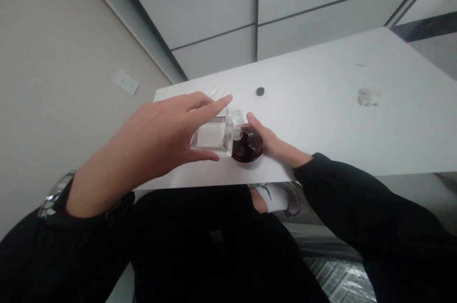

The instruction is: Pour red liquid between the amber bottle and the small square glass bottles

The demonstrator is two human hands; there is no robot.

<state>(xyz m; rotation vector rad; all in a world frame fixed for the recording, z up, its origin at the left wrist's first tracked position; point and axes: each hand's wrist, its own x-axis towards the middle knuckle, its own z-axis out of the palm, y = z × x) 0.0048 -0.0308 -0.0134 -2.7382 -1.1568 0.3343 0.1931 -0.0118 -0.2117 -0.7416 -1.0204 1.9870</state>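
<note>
My left hand [174,126] is closed around a square clear glass bottle [211,134] partly filled with clear liquid. The bottle is tipped sideways, its threaded neck pointing right, at the opening of a dark reddish-brown round bottle [250,148]. That round bottle stands upright near the table's front edge, and a pale band shows at its lower part. My right hand [266,136] grips it from the right side, thumb up along its far side. Whether liquid is flowing between the two I cannot make out.
A small dark cap [260,91] lies on the white table [314,103]. Behind the bottles are clear plastic-looking pieces [236,114], partly hidden. A crumpled whitish clump [370,96] rests at the right. A wall with a socket [126,83] borders the left; panelled doors [214,3] stand behind.
</note>
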